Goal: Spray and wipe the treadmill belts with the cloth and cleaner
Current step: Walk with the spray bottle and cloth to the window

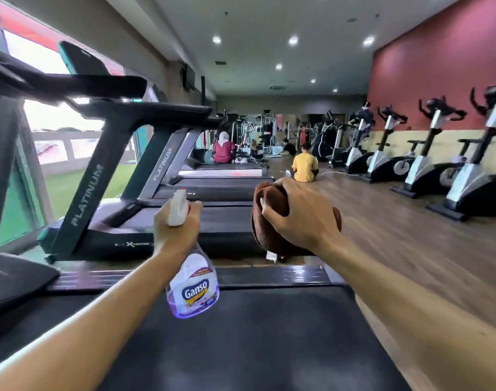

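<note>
Head view, left hand [175, 231] gripping spray bottle [192, 283], right hand [299, 214] clutching brown cloth [269, 221], above treadmill belt [241, 348]

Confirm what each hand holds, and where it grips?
Left hand grips the Ganso spray bottle round its neck, below the trigger head. Right hand clutches the bunched brown cloth from above.

The nearest treadmill belt [241, 342] lies at the bottom, under both arms. Above it, the left hand [174, 230] holds the spray bottle [193, 280], with the right hand [303, 218] beside it gripping the cloth [269, 221]. More treadmills [162, 221] stand in a row behind. Windows [57, 142] run along the left. Exercise bikes [427, 162] line the right wall. People [304, 165] sit on the floor [396, 235] far back.
</note>
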